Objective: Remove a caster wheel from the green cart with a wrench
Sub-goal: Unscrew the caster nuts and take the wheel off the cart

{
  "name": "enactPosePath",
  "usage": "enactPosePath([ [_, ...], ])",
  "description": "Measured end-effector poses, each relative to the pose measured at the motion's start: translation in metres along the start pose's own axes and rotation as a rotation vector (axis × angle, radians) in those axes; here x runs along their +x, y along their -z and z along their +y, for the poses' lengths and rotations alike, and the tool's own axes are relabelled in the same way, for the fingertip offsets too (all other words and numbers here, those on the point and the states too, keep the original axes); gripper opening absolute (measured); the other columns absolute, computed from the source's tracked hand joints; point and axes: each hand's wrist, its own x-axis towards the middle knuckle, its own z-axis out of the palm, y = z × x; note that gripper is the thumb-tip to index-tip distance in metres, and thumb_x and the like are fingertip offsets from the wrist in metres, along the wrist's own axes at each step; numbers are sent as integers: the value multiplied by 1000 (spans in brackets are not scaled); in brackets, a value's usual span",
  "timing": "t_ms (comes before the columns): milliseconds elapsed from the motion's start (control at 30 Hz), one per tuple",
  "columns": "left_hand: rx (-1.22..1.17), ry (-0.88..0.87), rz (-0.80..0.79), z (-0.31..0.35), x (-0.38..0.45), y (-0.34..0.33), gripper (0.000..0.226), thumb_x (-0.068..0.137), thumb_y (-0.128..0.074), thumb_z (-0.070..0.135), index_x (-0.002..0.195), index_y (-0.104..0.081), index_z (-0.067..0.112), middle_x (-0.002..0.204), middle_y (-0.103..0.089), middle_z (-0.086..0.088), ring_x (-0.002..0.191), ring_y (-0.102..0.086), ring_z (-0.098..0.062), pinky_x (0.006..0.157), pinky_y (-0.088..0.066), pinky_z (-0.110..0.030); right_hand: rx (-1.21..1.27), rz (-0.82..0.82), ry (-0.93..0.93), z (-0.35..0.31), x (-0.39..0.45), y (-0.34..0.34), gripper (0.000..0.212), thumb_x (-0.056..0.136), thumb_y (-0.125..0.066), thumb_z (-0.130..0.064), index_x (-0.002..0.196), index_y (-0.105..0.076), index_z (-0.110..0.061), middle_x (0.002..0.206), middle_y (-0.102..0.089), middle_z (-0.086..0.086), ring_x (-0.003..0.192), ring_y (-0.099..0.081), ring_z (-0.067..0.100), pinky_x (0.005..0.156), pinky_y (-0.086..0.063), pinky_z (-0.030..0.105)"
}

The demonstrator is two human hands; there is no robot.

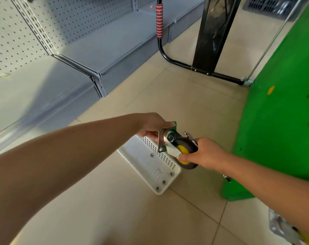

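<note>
**Two hands hold a freed caster over a tray**

Two hands meet near 5 o'clock of the view, sharing one caster (176, 147) that is off the green cart (281, 121) at 3 o'clock. The left hand (151, 127) pinches the mounting plate's top edge, thumb in front, other fingers hidden behind. The right hand (205, 153) curls around the wheel from 3 o'clock, thumb pressed on the yellow hub. The caster hangs directly above a white tray (132, 151) on the floor holding loose bolts, probably so it joins them there. No wrench is visible. Removal looks complete.
</note>
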Motion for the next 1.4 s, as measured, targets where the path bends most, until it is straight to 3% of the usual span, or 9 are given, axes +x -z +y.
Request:
enactPosePath([
  [267, 315, 153, -137, 0, 12, -40, 30, 102, -60, 35, 101, -67, 6, 85, -69, -6, 70, -66, -16, 63, -59, -26, -359, 18, -34, 15, -1, -29, 71, 54, -63, -90, 85, -64, -26, 76, -67, -9, 69, -64, 11, 65, -55, 30],
  [433, 221, 160, -182, -2, 10, -44, 41, 104, -53, 42, 105, -66, 3, 88, -72, -11, 64, -68, -18, 64, -59, -28, -616, 35, 55, 18, -4, -24, 57, 68, -63, -79, 82, -59, -24, 72, -59, -7, 63, -56, 11, 51, -39, 26],
  [567, 7, 169, -55, -13, 7, -23, 53, 107, -44, 42, 108, -68, -5, 97, -74, -21, 77, -74, -27, 69, -62, -33, -671, 88, 47, 32, -7, -26, 50, 77, -59, -73, 91, -61, -26, 77, -59, -7, 71, -60, 16, 57, -45, 27],
  [700, 539, 263, 56, -55, 17, -6, 22, 100, -54, 10, 103, -67, -7, 89, -72, -17, 65, -68, -22, 57, -59, -28, -634, 134, 0, 38, -10, -31, 46, 79, -57, -74, 83, -54, -28, 71, -53, -10, 69, -58, 15, 53, -41, 26],
  [833, 938, 2, 288, -104, 36, -30, 36, 99, -62, 29, 129, -65, 9, 131, -65, -7, 115, -64, -24, 95, -54, -33, -622, 138, -19, 36, -9, -33, 44, 80, -59, -71, 81, -53, -28, 71, -53, -10, 67, -57, 14, 48, -35, 25],
  [933, 774, -44, 399, -131, 52, -55, 42, 94, -70, 32, 129, -66, 8, 130, -66, -9, 113, -65, -25, 91, -54, -31, -608, 144, -26, 37, -9, -32, 43, 80, -60, -70, 80, -54, -28, 70, -54, -10, 67, -58, 14, 49, -37, 25],
  [1133, 564, -57, 545, -143, 73, -65, 8, 94, -60, 15, 90, -67, 17, 113, -69, -12, 95, -64, -27, 81, -53, -32, -583, 171, -62, 40, -8, -31, 44, 80, -62, -69, 82, -60, -24, 71, -58, -7, 67, -61, 16, 56, -48, 26],
  [1233, 588, -68, 525, -137, 69, -64, 17, 94, -62, 13, 107, -72, 15, 118, -70, -7, 105, -66, -28, 86, -56, -31, -567, 184, -85, 38, -11, -28, 45, 79, -62, -69, 85, -61, -24, 74, -61, -5, 69, -62, 17, 60, -54, 28],
  [1400, 578, -148, 529, -101, 40, -54, 18, 89, -67, 18, 105, -73, 12, 106, -71, -5, 94, -67, -26, 78, -54, -30, -539, 206, -102, 12, -25, -12, 49, 81, -61, -70, 87, -62, -22, 73, -58, -4, 70, -62, 17, 61, -55, 29],
])
